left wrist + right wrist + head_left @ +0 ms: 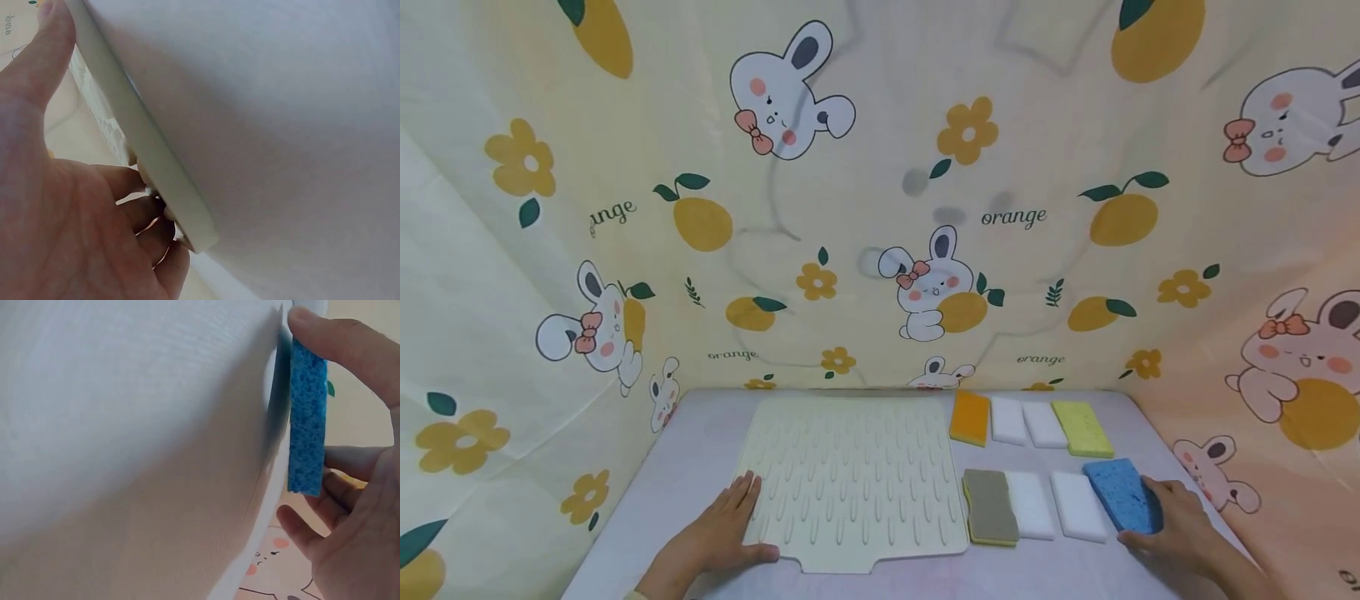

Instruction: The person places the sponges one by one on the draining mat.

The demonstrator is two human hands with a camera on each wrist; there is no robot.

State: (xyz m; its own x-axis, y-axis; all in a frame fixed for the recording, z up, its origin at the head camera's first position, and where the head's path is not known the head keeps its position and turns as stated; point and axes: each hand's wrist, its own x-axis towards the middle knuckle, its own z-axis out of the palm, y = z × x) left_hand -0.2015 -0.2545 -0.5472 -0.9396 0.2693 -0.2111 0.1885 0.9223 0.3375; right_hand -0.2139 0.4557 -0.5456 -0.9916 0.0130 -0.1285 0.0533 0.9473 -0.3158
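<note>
A cream drying board [850, 483] with raised ridges and a front spout lies flat on the table. My left hand [718, 529] rests on its front left corner, fingers extended over the left edge and thumb against the front edge. The left wrist view shows the board's side edge [140, 131] between thumb and fingers. At the right end of the front row, my right hand [1180, 525] pinches a blue sponge [1123, 496] by its edges. In the right wrist view, the thumb is at one end of the sponge [307, 419], with fingers behind it.
Right of the board, the back row has an orange sponge [970, 417], two white sponges [1008, 421] and a yellow sponge [1082, 429]. The front row has a grey-and-yellow scrub sponge [991, 507] beside two white sponges [1078, 506]. A patterned curtain [865, 183] surrounds the table.
</note>
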